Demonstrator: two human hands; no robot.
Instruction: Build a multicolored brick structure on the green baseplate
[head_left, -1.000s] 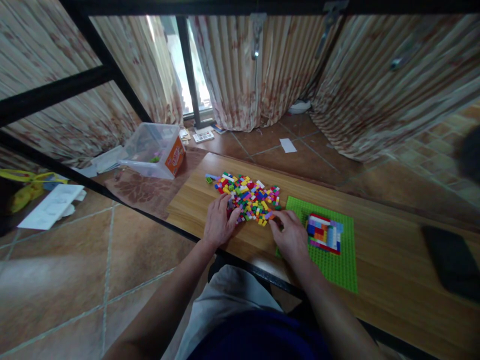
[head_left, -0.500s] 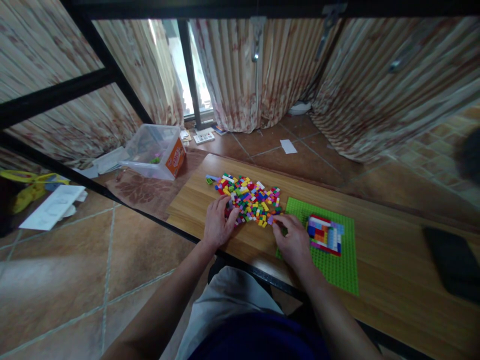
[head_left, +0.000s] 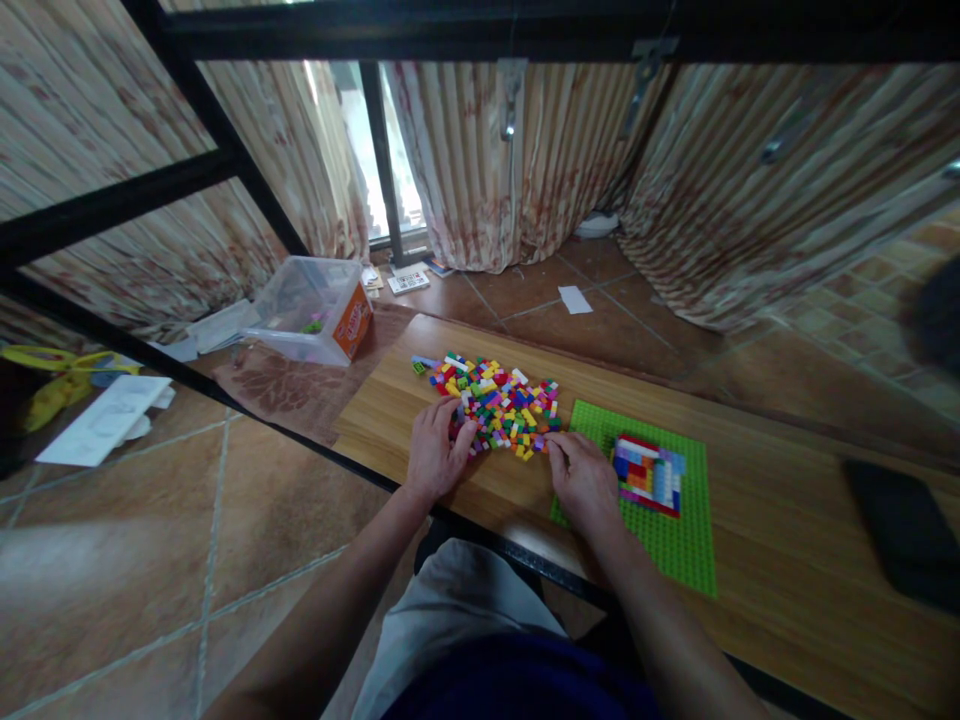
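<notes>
A heap of small multicoloured toy bricks point(head_left: 504, 398) is spread on the wooden table. My left hand point(head_left: 435, 455) rests at the heap's near left edge, thumb apart from the fingers, its fingertips among the bricks. At the right edge of the heap is my right hand point(head_left: 587, 482), its thumb and forefinger drawn together beside a purple brick; what lies between the tips is too small to make out. Partly under that hand lies a green studded baseplate point(head_left: 688, 560). It carries a low rectangular brick build point(head_left: 649, 475) in red, white, blue and other colours.
A dark flat object point(head_left: 900, 530) lies at the table's right end. On the floor at the back left stands a clear plastic box point(head_left: 300, 345) with an orange label. Black metal bars point(head_left: 210, 115) cross in front of the curtains point(head_left: 465, 170).
The camera view has tilted slightly, so the scene sits a little lower. Both hands stay at the heap's edges, with the right fingertips shifting only slightly.
</notes>
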